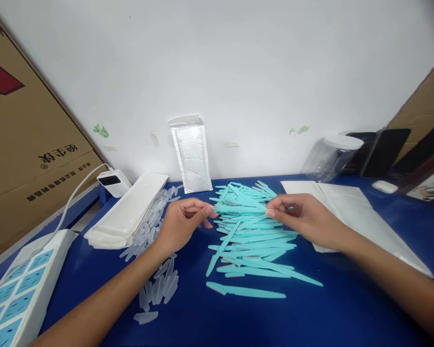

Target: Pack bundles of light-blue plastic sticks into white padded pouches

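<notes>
At the left edge of the blue table, a white power strip with blue sockets, and just behind, a white device with a dark display. Next along, a slanting stack of white envelopes, translucent caps strewn down the right side toward the front edge. At the back edge, a silvery padded mailer, propped against the wall. Now the left hand: hovers just beside the pile of teal razors, fingers curled, thumb close in, all narrow; carrying anything? Cannot tell. Mid-table, pile spread from the back edge frontward, one stray razor lying apart nearest the front edge. And the right hand: pinches a teal razor by the right end, slanted over the pile! Further right, a clear jar at the back edge, white pouches partly hidden by the forearm, and near the back right corner, a leaning dark phone.
</notes>
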### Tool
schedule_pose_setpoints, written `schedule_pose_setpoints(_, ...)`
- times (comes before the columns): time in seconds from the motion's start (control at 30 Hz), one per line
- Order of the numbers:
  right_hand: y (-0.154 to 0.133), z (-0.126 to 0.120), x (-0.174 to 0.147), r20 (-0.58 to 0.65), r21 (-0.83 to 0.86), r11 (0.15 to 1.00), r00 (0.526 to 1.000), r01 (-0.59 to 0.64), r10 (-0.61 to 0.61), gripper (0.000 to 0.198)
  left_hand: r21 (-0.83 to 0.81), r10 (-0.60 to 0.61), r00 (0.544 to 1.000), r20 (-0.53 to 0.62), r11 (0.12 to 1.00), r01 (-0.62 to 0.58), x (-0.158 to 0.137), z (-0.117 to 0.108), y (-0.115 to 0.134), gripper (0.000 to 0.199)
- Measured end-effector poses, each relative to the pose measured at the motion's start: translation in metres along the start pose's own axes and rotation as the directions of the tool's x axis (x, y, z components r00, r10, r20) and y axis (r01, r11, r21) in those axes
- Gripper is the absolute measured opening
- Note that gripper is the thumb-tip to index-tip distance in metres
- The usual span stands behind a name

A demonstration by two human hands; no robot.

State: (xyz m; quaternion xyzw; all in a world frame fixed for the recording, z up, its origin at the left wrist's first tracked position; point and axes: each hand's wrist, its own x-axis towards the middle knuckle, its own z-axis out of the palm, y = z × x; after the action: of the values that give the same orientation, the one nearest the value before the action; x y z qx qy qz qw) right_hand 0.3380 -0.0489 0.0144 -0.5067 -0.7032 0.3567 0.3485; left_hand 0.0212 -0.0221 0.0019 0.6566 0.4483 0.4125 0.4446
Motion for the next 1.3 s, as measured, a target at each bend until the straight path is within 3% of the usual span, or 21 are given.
schedule_pose_setpoints(0.17,-0.004,-0.003,0.002,-0.071,-0.009,1.000,0.997,-0.008,0.008,0.050,0.050,0.032,0.999,0.014,0.998,-0.032,-0.001,-0.001,0.000,0.037)
schedule_pose_setpoints(0.23,-0.004,-0.007,0.004,-0.123,-0.019,1.000,0.992,0.003,-0.005,0.051,0.163,0.074,0.997,0.007,0.984,-0.075,-0.003,-0.005,0.002,0.036)
schedule_pose_setpoints(0.27,-0.004,-0.010,0.005,-0.152,-0.030,0.999,0.988,0.012,-0.016,0.051,0.249,0.095,0.994,0.045,0.963,-0.104,-0.004,-0.008,0.004,0.036)
schedule_pose_setpoints(0.33,-0.001,-0.015,0.007,-0.212,-0.064,0.998,0.977,0.022,-0.035,0.051,0.410,0.087,0.969,0.233,0.894,-0.179,-0.006,-0.015,0.010,0.039)
schedule_pose_setpoints(0.4,0.001,-0.019,0.008,-0.258,-0.106,0.994,0.965,0.012,-0.039,0.050,0.486,0.006,0.899,0.438,0.840,-0.243,-0.009,-0.021,0.017,0.045)
schedule_pose_setpoints(0.43,0.003,-0.020,0.008,-0.276,-0.123,0.992,0.960,0.005,-0.039,0.049,0.500,-0.030,0.867,0.497,0.827,-0.258,-0.010,-0.024,0.021,0.047)
schedule_pose_setpoints(0.5,0.004,-0.021,0.009,-0.293,-0.139,0.990,0.956,-0.007,-0.034,0.049,0.528,-0.070,0.846,0.529,0.808,-0.263,-0.013,-0.026,0.028,0.051)
schedule_pose_setpoints(0.67,0.005,-0.019,0.008,-0.284,-0.142,0.990,0.958,-0.005,-0.036,0.046,0.590,-0.064,0.851,0.522,0.747,-0.306,-0.016,-0.020,0.032,0.051)
schedule_pose_setpoints(0.83,0.006,-0.018,0.009,-0.266,-0.148,0.989,0.963,0.008,-0.047,0.048,0.539,0.035,0.873,0.487,0.775,-0.331,-0.017,-0.007,0.023,0.033)
schedule_pose_setpoints(0.93,0.005,-0.017,0.009,-0.241,-0.143,0.990,0.969,0.016,-0.050,0.049,0.568,0.103,0.886,0.453,0.732,-0.376,-0.012,-0.009,0.018,0.026)
schedule_pose_setpoints(1.03,0.005,-0.016,0.008,-0.215,-0.128,0.992,0.975,0.020,-0.047,0.048,0.693,0.135,0.909,0.394,0.606,-0.391,-0.003,-0.032,0.015,0.022)
schedule_pose_setpoints(1.17,0.005,-0.015,0.007,-0.217,-0.129,0.992,0.975,0.011,-0.039,0.048,0.875,0.100,0.980,0.169,0.444,-0.196,0.013,-0.089,0.007,0.020)
schedule_pose_setpoints(1.3,0.001,-0.015,0.006,-0.209,-0.122,0.992,0.977,0.027,-0.052,0.049,0.906,0.076,0.996,0.037,0.417,-0.066,0.024,-0.130,-0.005,0.018)
